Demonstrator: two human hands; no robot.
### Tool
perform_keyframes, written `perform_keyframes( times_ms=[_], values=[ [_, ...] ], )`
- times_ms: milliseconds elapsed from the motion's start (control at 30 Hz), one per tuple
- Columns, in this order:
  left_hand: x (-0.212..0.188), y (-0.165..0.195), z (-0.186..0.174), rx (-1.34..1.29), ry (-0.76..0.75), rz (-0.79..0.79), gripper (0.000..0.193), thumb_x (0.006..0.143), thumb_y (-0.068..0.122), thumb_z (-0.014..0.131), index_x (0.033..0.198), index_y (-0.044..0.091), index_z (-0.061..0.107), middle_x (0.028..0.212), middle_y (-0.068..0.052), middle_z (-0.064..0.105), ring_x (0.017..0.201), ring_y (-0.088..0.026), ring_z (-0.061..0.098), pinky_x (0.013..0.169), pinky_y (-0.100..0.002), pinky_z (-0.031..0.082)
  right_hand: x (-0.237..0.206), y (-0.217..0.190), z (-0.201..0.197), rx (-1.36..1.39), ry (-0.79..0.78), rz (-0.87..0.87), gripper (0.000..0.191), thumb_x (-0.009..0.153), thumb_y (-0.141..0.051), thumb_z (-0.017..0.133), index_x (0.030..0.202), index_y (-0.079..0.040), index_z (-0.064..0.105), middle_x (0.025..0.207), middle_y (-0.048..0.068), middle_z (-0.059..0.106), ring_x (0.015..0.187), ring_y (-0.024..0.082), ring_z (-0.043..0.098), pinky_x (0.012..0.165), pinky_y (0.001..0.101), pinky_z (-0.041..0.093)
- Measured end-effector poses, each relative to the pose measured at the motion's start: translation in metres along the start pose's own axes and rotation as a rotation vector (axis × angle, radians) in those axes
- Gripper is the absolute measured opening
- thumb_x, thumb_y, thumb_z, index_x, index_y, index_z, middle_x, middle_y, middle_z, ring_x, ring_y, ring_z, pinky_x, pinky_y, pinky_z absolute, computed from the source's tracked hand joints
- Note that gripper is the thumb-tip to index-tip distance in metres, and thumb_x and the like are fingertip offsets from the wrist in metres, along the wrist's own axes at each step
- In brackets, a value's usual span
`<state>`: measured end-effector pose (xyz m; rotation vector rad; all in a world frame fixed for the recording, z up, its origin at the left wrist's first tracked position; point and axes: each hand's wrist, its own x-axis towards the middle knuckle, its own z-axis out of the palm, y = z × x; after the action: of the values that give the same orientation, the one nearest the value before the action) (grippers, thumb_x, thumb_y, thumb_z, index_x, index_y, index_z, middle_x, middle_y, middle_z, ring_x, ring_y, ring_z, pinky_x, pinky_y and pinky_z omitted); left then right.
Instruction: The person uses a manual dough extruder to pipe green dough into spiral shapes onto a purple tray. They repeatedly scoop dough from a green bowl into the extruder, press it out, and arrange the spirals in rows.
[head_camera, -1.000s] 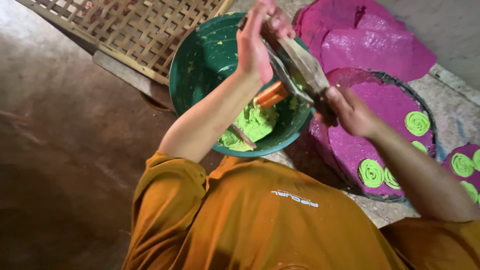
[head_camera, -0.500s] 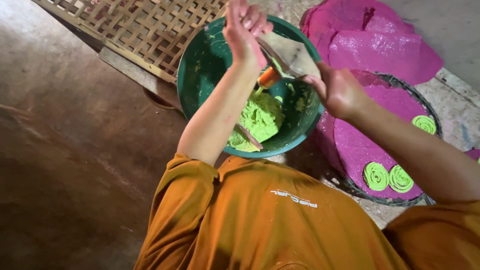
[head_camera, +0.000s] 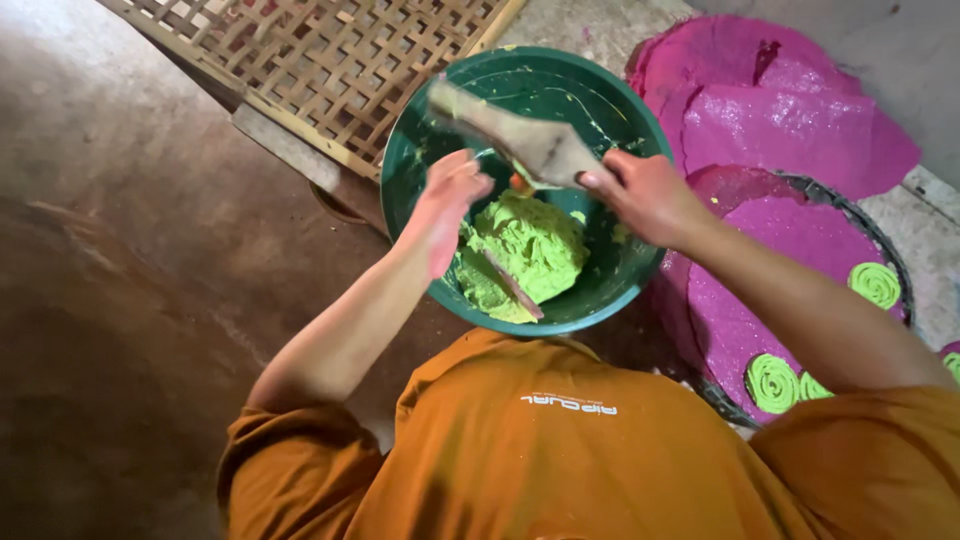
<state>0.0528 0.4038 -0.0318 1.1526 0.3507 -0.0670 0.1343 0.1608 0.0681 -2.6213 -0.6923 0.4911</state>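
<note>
Right hand (head_camera: 645, 195): closed on wooden paddle (head_camera: 510, 135), held over green bowl (head_camera: 420, 130) so dough (head_camera: 525, 250) drips inside; left hand (head_camera: 445, 205): open, apparently empty.

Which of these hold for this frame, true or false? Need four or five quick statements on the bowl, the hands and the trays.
1. The round green bowl holds a lump of light green dough. True.
2. The right hand grips a flat wooden tool over the bowl. True.
3. The left hand is pressed flat on the woven bamboo lattice. False: it is over the bowl, beside the dough, and blurred.
4. The green dough spirals lie inside the green bowl. False: they lie on the round tray lined with pink sheet, to the right of the bowl.
5. The person wears an orange shirt. True.
</note>
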Motion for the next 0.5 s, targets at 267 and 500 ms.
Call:
perform_keyframes(
  times_ms=[267, 500],
  values=[
    [-0.074, 0.095, 0.048, 1.018, -0.802, 0.682, 0.057, 0.081, 0.036, 0.071, 0.132, 0.017, 0.055, 0.116, -0.012, 0.062, 0.111, -0.034, 0.059, 0.096, -0.049, 0.038, -0.08, -0.056, -0.079, -0.165, 0.166, -0.97, 0.054, 0.08, -0.049, 0.077, 0.104, -0.001, 0.065, 0.082, 0.014, 0.063, 0.071, 0.034, 0.062, 0.062, 0.0438, 0.049],
    [-0.107, 0.119, 0.084, 1.343, -1.194, 0.44, 0.042, 0.081, 0.03, 0.068, 0.121, 0.018, 0.064, 0.086, -0.012, 0.072, 0.079, -0.034, 0.071, 0.069, -0.046, 0.056, -0.092, -0.04, -0.086, -0.023, -0.257, -1.106, 0.044, 0.09, -0.05, 0.073, 0.089, -0.007, 0.062, 0.074, 0.009, 0.057, 0.067, 0.031, 0.062, 0.056, 0.042, 0.047]
  ],
)
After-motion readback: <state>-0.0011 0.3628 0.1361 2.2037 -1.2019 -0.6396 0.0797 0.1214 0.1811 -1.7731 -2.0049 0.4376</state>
